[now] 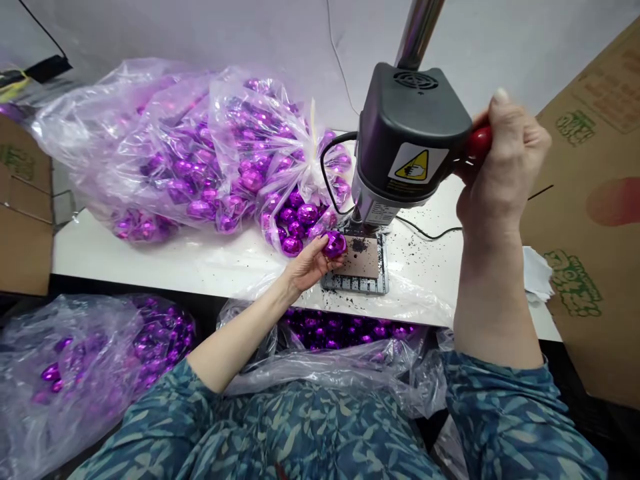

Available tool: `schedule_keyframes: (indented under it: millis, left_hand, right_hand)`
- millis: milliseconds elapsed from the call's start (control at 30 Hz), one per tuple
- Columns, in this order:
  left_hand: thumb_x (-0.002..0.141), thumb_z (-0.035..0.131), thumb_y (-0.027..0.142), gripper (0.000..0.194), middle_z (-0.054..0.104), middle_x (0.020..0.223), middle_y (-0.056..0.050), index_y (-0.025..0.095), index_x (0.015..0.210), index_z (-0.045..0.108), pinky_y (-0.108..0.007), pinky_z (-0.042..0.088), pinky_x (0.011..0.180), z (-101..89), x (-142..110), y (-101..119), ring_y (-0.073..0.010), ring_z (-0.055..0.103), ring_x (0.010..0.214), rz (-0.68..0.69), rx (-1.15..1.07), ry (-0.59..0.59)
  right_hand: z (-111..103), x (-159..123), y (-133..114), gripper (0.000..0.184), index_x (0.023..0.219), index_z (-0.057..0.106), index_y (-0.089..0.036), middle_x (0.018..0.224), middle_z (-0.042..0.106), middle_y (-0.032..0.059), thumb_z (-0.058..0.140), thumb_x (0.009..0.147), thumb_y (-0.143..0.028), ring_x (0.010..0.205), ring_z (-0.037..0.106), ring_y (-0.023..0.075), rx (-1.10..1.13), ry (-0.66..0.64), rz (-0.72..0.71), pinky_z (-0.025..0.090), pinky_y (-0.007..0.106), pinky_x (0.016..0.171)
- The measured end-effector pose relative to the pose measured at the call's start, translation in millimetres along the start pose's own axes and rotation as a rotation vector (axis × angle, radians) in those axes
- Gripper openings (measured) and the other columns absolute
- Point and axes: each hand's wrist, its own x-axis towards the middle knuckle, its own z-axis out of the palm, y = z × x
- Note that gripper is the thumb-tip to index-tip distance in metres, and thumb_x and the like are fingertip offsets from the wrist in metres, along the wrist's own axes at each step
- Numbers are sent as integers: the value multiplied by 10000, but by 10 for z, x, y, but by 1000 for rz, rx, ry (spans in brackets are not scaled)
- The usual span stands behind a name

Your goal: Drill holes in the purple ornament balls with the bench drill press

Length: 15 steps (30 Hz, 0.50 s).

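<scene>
Between the thumb and fingers of my left hand (311, 265) is a shiny purple faceted ball (335, 245), held at the left edge of the drill press base. My right hand (510, 160) is closed around the red knob (479, 143) of the press lever. The black drill press head (413, 127) carries a yellow warning label and stands over a brown board (364, 257) on the slotted metal base (353, 284). Dark shavings lie on the board. The drill tip is hidden under the head.
Clear plastic bags (200, 153) full of purple balls lie on the white table (150, 257). Another bag (90, 373) sits lower left, and an open bag of balls (345, 330) lies below the table edge. Cardboard boxes (600, 220) stand on both sides. A black cord (430, 235) crosses the table.
</scene>
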Motion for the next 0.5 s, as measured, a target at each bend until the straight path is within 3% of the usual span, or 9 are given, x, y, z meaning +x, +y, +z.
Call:
schedule_keyframes:
  millis: [67,200,300,367,500]
  left_hand:
    - [819,778,377,376,758,1103,-69,202,1111,615,-348,602,827,-73,26,-49,-197,737,949,69,111,4]
    - [758,822,330,504,746,1150,-70,203,1178,574,-405,579,962,-184,86,-107,-212,729,1053,194,289,1]
    - [762,848,367,591,737,1220,-114,186,1251,570,-437,558,1032,-196,134,-129,-232,716,1121,233,377,-16]
    - [767,856,414,606,729,1254,-135,177,1252,581,-449,546,1060,-180,175,-145,-242,707,1151,261,427,-22]
    - [786,838,488,605,749,1192,-133,163,1227,581,-458,547,1047,-145,281,-194,-239,719,1108,290,513,-26]
  right_hand:
    - [5,16,-82,403,762,568,-133,704,659,1,442,978,-450,547,556,10,-25,-38,14,414,179,530]
    - [2,71,-185,319,874,583,-154,543,523,-56,425,997,-402,461,491,25,47,-39,9,355,198,481]
    - [13,102,-224,370,955,586,-151,579,554,-59,358,1014,-436,461,471,7,32,-90,59,352,208,499]
    - [37,115,-241,440,894,564,-148,593,546,-57,296,1019,-474,463,442,-10,-5,-109,107,335,216,503]
    - [98,127,-229,473,762,457,-180,516,336,-92,241,1005,-523,419,335,-34,-6,-108,197,231,220,475]
